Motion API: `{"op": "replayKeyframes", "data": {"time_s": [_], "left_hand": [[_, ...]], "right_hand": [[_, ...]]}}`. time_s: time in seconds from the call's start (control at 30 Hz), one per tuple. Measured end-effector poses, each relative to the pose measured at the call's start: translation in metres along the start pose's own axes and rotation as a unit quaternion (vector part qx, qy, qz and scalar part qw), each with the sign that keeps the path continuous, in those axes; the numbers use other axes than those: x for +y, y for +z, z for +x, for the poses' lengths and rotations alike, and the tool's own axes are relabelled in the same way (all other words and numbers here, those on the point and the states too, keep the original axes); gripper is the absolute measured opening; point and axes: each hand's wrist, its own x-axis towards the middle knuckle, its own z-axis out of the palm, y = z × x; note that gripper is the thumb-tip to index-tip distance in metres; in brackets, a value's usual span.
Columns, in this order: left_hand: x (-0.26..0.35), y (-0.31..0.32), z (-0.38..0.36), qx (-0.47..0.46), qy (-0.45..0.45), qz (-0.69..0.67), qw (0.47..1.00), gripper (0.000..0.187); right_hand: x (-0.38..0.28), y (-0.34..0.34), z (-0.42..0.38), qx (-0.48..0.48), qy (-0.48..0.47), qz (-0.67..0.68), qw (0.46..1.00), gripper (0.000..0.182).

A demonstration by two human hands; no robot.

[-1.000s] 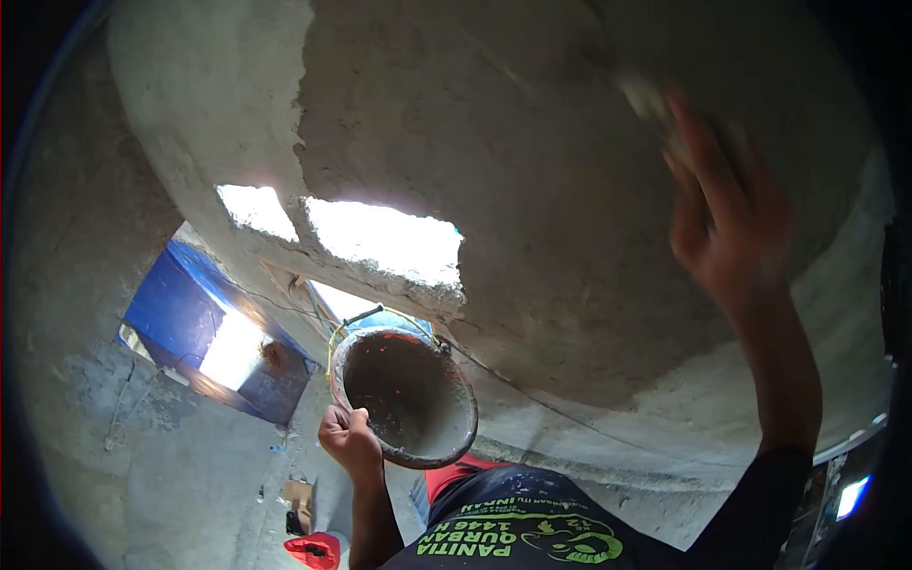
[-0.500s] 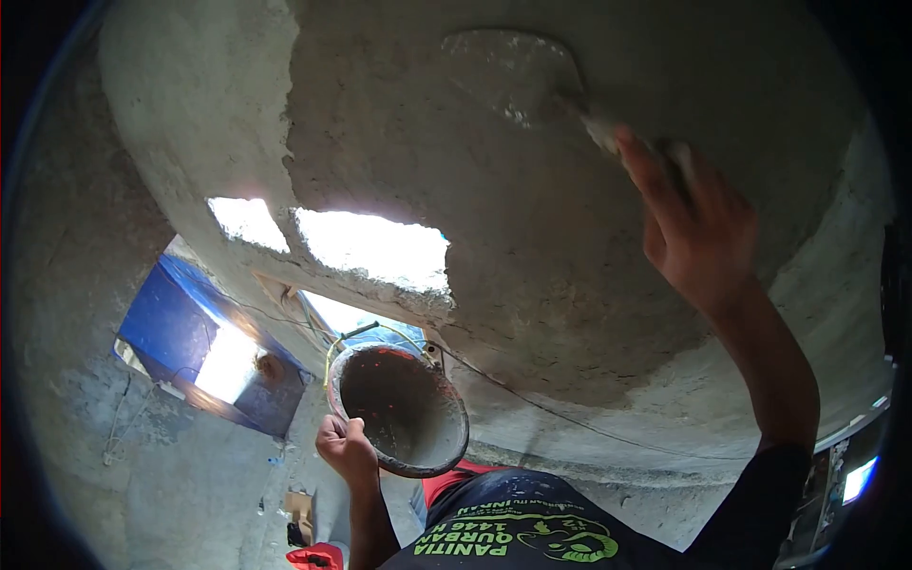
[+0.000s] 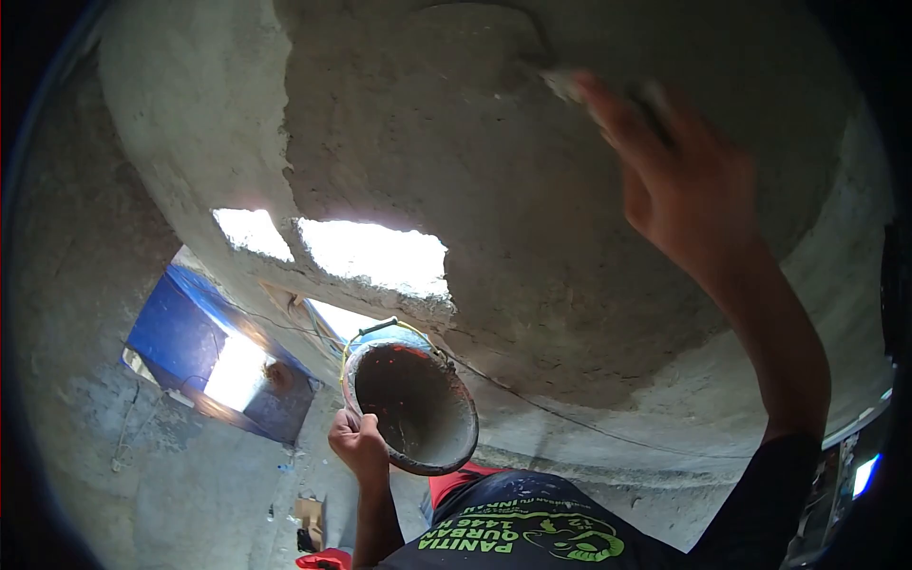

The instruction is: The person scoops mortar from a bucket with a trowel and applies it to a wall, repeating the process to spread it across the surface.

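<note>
Bucket (image 3: 439, 418) in left hand (image 3: 359, 444), dim inside, contents unclear.

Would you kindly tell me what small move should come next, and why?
I'd probably sweep the trowel in the right hand down the dark patch of wall: it appears to lie against that surface, rough marks show lower down, and the left hand holds the bucket well clear of the trowel.
</note>
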Motion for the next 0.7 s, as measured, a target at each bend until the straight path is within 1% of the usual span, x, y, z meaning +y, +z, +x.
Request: {"op": "replayKeyframes", "data": {"time_s": [0.03,0.07,0.13,0.2,0.23,0.3,0.33,0.37,0.4,0.43,0.5,0.57,0.63,0.7], "left_hand": [[-0.001,0.002,0.001,0.002,-0.003,-0.004,1.000,0.033],[-0.004,0.002,0.002,0.002,-0.003,-0.012,1.000,0.034],[-0.008,-0.003,0.004,0.006,0.001,-0.026,1.000,0.034],[-0.017,-0.010,0.005,0.016,-0.005,-0.036,0.999,0.036],[-0.013,-0.011,0.004,0.022,-0.006,-0.046,0.999,0.036],[-0.014,-0.015,0.005,0.021,-0.021,-0.059,0.998,0.036],[-0.010,-0.014,0.005,0.022,-0.023,-0.059,0.998,0.035],[-0.010,-0.012,0.005,0.024,-0.022,-0.061,0.998,0.035],[-0.010,-0.011,0.005,0.021,-0.014,-0.035,0.999,0.035],[-0.011,-0.011,0.004,0.018,-0.007,-0.008,1.000,0.035],[-0.016,-0.007,0.010,0.022,0.007,0.002,1.000,0.035],[-0.023,-0.016,0.002,0.015,0.005,0.022,1.000,0.035],[-0.028,-0.021,0.001,0.024,-0.011,-0.013,1.000,0.034],[-0.037,-0.019,0.001,0.027,-0.008,-0.026,0.999,0.034]], "right_hand": [[-0.001,-0.002,0.008,-0.019,0.010,0.011,1.000,0.056],[-0.004,0.001,0.001,-0.016,0.013,0.008,1.000,0.056],[-0.022,0.009,-0.021,-0.085,-0.046,0.020,0.995,0.058],[-0.038,-0.002,-0.049,-0.163,-0.095,0.041,0.981,0.061],[-0.039,-0.005,-0.058,-0.156,-0.099,0.029,0.982,0.061],[-0.037,-0.009,-0.059,-0.147,-0.077,0.084,0.983,0.063],[-0.029,-0.008,-0.052,-0.142,-0.079,0.081,0.983,0.063],[-0.019,-0.009,-0.045,-0.107,-0.032,0.067,0.991,0.064],[-0.014,-0.009,-0.041,-0.075,0.016,0.056,0.995,0.065],[-0.012,-0.010,-0.046,-0.076,0.017,0.057,0.995,0.065],[-0.008,-0.008,-0.066,-0.101,-0.004,0.008,0.995,0.069],[-0.029,-0.006,-0.113,-0.129,-0.022,0.035,0.991,0.070],[-0.053,-0.009,-0.150,-0.149,-0.032,0.085,0.985,0.064],[-0.081,-0.005,-0.181,-0.182,0.032,0.165,0.969,0.058]]}}
